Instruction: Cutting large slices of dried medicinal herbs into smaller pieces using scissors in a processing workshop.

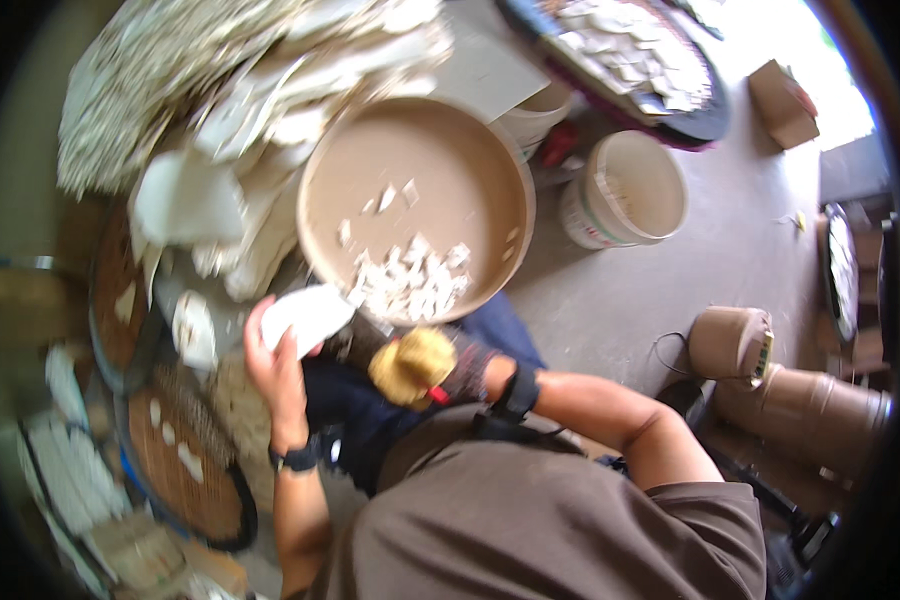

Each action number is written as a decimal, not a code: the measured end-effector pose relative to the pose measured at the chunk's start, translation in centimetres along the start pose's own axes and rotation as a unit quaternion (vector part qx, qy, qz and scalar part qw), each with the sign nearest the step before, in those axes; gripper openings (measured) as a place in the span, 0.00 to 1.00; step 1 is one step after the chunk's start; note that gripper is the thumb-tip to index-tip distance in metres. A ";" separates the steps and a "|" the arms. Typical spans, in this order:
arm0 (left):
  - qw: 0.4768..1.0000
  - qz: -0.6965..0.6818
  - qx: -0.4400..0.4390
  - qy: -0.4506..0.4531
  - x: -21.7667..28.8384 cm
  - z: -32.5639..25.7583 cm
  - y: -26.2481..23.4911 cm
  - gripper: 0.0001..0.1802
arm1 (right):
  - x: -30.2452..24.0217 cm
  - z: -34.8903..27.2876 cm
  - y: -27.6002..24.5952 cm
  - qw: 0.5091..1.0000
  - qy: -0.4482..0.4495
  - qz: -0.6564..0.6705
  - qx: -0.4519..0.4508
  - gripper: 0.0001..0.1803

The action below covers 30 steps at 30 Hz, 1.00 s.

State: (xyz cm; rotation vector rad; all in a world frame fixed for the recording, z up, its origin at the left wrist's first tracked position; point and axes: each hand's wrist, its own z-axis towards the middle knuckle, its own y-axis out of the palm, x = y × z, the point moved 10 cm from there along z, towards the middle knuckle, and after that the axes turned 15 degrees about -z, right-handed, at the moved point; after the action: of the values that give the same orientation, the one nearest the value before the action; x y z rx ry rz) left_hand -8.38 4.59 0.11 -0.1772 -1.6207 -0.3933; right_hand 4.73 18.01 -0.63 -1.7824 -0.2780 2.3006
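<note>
Left hand [275,365] grips a white tile piece [305,315]; gloved right hand [415,365] closes on a tool beside it, at lower centre.

The tile piece is flat, smooth and pale with a curved broken edge, held just below the rim of a round tan tray [320,170] whose matte floor carries a scatter of small, angular white chips [410,280]. The left fingers wrap the piece; the right fingers are curled in a tan and dark glove around a dark tool I cannot make out. Upper left, a loose heap of white shards [260,110] leans against the tray. Judged from this: the sharp edge could cut the bare left hand if the piece slips, and chips could fly past the tray.
</note>
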 end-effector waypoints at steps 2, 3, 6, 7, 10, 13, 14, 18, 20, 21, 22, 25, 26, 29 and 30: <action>1.000 0.008 0.016 -0.008 0.1 -0.3 -1.3 0.22 | 0.8 -0.4 1.8 0.968 0.156 0.174 -0.091 0.15; 1.000 0.007 0.010 -0.016 0.6 -0.4 -1.0 0.21 | 2.4 -0.9 2.0 0.994 0.084 0.065 -0.020 0.16; 0.981 -0.033 -0.102 -0.159 1.9 0.0 1.8 0.19 | 3.9 -2.1 2.7 0.995 0.098 0.019 -0.002 0.18; 0.961 -0.013 -0.162 -0.223 2.4 0.0 2.9 0.19 | 4.7 -2.5 2.6 0.995 0.091 0.002 0.032 0.18; 0.845 0.181 -0.396 -0.310 3.3 0.6 8.3 0.17 | 4.0 -2.5 3.7 0.990 0.088 -0.099 -0.053 0.20; 0.879 0.086 -0.449 -0.136 7.6 2.7 19.5 0.18 | 3.8 -1.9 3.1 0.992 0.124 0.014 -0.009 0.21; 0.866 -0.150 -0.470 -0.088 10.5 2.2 23.5 0.21 | 2.7 -1.6 2.7 0.998 0.060 -0.017 -0.019 0.19; 0.793 -0.242 -0.559 0.008 15.8 -1.5 30.5 0.21 | 6.7 -3.6 3.3 0.993 0.118 0.027 -0.002 0.10; 0.826 -0.137 -0.546 -0.006 13.0 -1.3 28.1 0.18 | 0.8 -1.5 0.7 0.993 0.104 0.039 -0.031 0.11; 0.844 -0.044 -0.534 0.019 11.3 -0.8 26.7 0.17 | -0.5 -1.1 0.2 0.994 0.077 0.062 -0.051 0.11; 0.875 -0.072 -0.478 -0.030 9.2 0.4 24.3 0.15 | 2.0 -2.1 1.4 0.973 0.122 0.187 -0.059 0.11; 0.925 -0.181 -0.281 -0.181 2.8 3.7 14.0 0.14 | 8.6 -5.2 5.1 0.943 0.183 0.264 -0.085 0.12; 0.942 -0.186 -0.211 -0.182 1.9 4.5 9.9 0.13 | 7.8 -4.9 4.9 0.956 0.181 0.215 -0.084 0.10; 0.975 -0.132 -0.079 -0.161 0.9 6.2 0.5 0.13 | 7.9 -5.0 5.0 0.958 0.189 0.188 -0.106 0.10; 0.982 -0.109 -0.052 -0.145 0.5 7.1 -2.2 0.13 | 7.2 -4.6 4.9 0.954 0.181 0.215 -0.106 0.10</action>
State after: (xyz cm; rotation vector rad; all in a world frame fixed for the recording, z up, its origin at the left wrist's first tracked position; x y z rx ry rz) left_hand -15.83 5.03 -0.01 -0.1403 -1.9154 -0.6459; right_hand 7.21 15.44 -9.82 -2.5451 -0.0776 2.2013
